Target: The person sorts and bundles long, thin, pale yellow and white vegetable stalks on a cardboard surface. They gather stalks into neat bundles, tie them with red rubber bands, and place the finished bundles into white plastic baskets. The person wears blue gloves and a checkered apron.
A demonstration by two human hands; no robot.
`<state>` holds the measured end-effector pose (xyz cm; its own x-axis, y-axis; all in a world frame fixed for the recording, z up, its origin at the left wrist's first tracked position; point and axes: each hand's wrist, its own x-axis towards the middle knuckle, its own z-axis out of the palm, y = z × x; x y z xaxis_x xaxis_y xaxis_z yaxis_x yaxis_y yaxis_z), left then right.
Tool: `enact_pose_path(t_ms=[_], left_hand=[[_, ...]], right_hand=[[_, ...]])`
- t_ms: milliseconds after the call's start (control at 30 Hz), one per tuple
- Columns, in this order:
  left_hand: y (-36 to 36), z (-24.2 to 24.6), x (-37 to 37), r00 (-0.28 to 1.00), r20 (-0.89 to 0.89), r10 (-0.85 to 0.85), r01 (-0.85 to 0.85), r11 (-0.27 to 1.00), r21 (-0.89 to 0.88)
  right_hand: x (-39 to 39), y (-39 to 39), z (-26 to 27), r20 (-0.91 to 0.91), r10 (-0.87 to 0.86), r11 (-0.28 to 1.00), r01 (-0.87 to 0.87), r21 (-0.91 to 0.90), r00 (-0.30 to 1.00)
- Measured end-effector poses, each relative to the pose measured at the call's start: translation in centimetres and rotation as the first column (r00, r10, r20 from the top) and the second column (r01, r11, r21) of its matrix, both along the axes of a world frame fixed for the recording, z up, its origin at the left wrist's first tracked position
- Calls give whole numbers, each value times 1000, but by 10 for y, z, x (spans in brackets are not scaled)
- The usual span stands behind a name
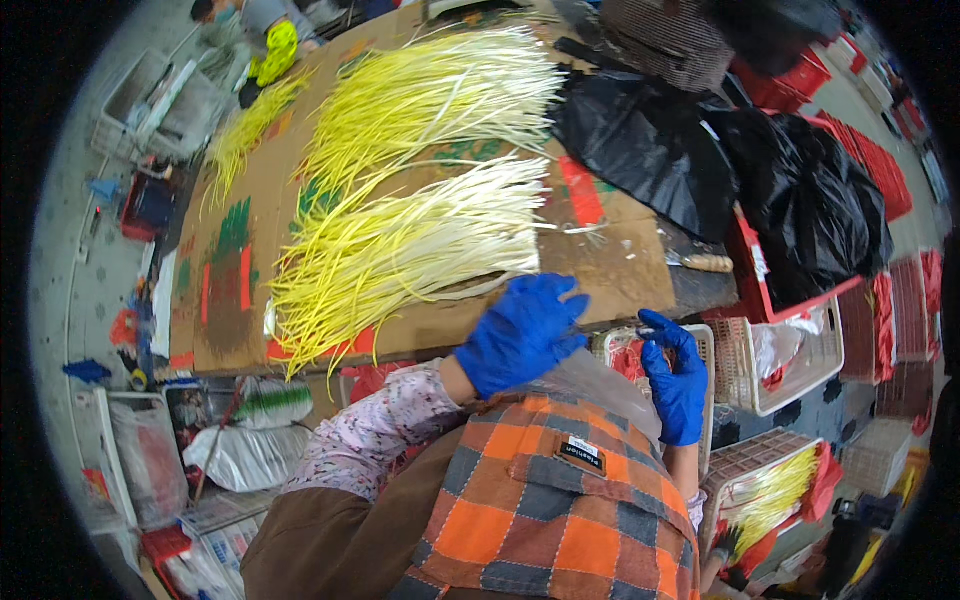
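My left hand [521, 334], in a blue glove, hovers over the table's near edge with its fingers apart. Just beyond it are the white ends of the nearer pile of yellow chives [420, 240]. I see nothing in this hand, though its palm is hidden. Farther right, my right hand [675, 379], gloved too, is raised above a pale plastic basket [705, 349] with red material inside. Its thumb and fingers curve toward each other. A small pale bit shows by a fingertip; whether it is gripped is unclear. A second chive pile [442, 97] lies behind the first.
Stained cardboard [615, 259] covers the table. A knife with a wooden handle [709, 262] lies at the right, beside a red crate [757, 281] draped with black plastic [810, 187]. A co-worker's yellow sleeve [277, 52] reaches toward loose chives [255, 127]. More baskets [795, 367] stand right.
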<state>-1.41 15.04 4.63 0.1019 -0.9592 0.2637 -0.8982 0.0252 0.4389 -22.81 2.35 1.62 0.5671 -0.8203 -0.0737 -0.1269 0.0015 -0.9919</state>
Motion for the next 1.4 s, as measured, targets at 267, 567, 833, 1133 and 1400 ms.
enact_pose_path(t_ms=[267, 567, 833, 1133, 1400], left_hand=[[91, -16, 143, 863, 52, 502, -463, 828, -317], [63, -49, 122, 930, 1, 367, -363, 922, -133], [48, -57, 142, 913, -226, 341, -364, 929, -69], [42, -40, 149, 778, -466, 421, -392, 905, 162], [46, -33, 142, 648, -659, 381, -338, 920, 200]], right_hand=[[92, 8, 8, -153, 168, 970, -190, -148, 974], [164, 0, 17, -173, 237, 958, -260, -122, 956], [190, -18, 27, -150, 239, 912, -274, -306, 960], [192, -41, 25, -187, 250, 871, -305, -386, 950], [186, -45, 17, -172, 251, 838, -303, -454, 953]])
